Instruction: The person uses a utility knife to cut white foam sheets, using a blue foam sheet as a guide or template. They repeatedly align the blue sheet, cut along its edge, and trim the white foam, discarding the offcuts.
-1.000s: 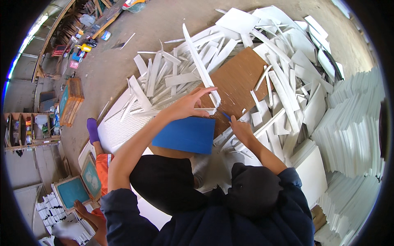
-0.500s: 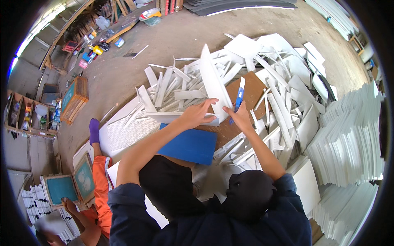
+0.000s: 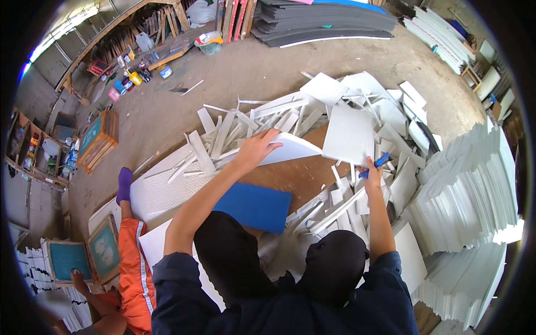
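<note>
In my left hand point(image 3: 259, 149) is the edge of a white foam-like sheet piece point(image 3: 298, 148), fingers on top. My right hand point(image 3: 373, 177) is closed around a blue utility knife point(image 3: 381, 161) and also pinches the lower corner of a white ribbed sheet piece point(image 3: 349, 134). The two pieces nearly meet at their inner corners, above a brown board point(image 3: 304, 181). A flat blue sheet point(image 3: 255, 206) lies on the board's near side, close to my knees.
White offcuts point(image 3: 229, 131) heap around the board. Tall stacks of white sheets point(image 3: 463, 184) stand at the right. At the left another person's orange-trousered leg point(image 3: 134, 257) stretches beside framed screens point(image 3: 104, 251). Dark sheets point(image 3: 318, 25) are piled at the back.
My hands have drawn apart, the right one moving right with the knife and the ribbed piece. The upright white piece is now two separate pieces, lowered and spread. The view has shifted slightly.
</note>
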A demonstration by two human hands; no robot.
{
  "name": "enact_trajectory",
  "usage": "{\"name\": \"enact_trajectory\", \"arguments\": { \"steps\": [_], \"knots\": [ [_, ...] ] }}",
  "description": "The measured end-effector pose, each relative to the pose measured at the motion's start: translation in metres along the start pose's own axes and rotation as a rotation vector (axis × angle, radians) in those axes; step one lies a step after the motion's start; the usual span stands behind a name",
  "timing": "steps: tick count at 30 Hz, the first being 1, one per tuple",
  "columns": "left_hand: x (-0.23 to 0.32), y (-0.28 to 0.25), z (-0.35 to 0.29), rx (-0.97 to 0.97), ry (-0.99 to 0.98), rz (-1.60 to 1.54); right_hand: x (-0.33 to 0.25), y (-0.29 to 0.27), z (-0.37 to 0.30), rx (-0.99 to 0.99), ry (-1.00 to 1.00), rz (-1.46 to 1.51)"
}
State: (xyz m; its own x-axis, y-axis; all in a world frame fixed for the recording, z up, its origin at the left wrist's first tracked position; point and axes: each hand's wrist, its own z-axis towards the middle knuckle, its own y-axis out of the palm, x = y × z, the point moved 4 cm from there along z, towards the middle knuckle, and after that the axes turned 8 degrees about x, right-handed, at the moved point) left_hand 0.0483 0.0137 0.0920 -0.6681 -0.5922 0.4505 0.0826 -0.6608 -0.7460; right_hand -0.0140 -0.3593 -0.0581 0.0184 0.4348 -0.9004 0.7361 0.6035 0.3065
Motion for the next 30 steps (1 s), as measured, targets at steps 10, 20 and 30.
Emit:
{"name": "enact_trajectory", "arguments": {
  "steps": [10, 20, 30],
  "knots": [
    [0.013, -0.037, 0.012, 0.301, 0.017, -0.153, -0.066, -0.03, 0.033, 0.22, -0.933, -0.887],
    [0.023, -0.032, 0.007, 0.352, -0.075, -0.584, -0.135, 0.162, -0.152, -0.47, -0.834, -0.799],
    [-0.026, 0.004, 0.019, 0.172, -0.353, -0.801, -0.101, 0.168, -0.128, -0.582, -0.717, -0.681]
  ]
}}
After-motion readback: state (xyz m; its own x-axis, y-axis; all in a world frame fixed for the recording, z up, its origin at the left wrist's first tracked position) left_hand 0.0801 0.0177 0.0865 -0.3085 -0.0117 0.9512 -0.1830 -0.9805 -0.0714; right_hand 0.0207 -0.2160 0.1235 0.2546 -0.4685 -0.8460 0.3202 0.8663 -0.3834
